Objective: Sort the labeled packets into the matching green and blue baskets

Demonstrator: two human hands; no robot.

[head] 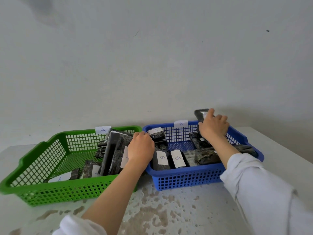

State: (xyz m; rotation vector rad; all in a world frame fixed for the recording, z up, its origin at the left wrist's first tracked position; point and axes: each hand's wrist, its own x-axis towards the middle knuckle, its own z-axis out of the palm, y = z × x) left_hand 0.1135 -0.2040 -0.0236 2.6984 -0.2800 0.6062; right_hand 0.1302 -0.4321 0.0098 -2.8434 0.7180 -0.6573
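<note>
A green basket [39,190] tagged "A" stands at the left and a blue basket [186,178] tagged "B" at the right, side by side. Both hold several dark packets with white labels. My left hand [140,148] rests on a tall dark packet [113,150] leaning at the green basket's right side, its fingers curled over the top; a label "A" shows beside the wrist. My right hand [214,127] is raised over the blue basket's far right corner and grips a dark packet [200,114] held above the rim. Packets labeled "B" [169,158] lie in the blue basket.
The baskets stand on a white table [169,214] with a worn, mottled front area. A plain pale wall [152,65] rises right behind them. The table's right edge runs just beyond the blue basket.
</note>
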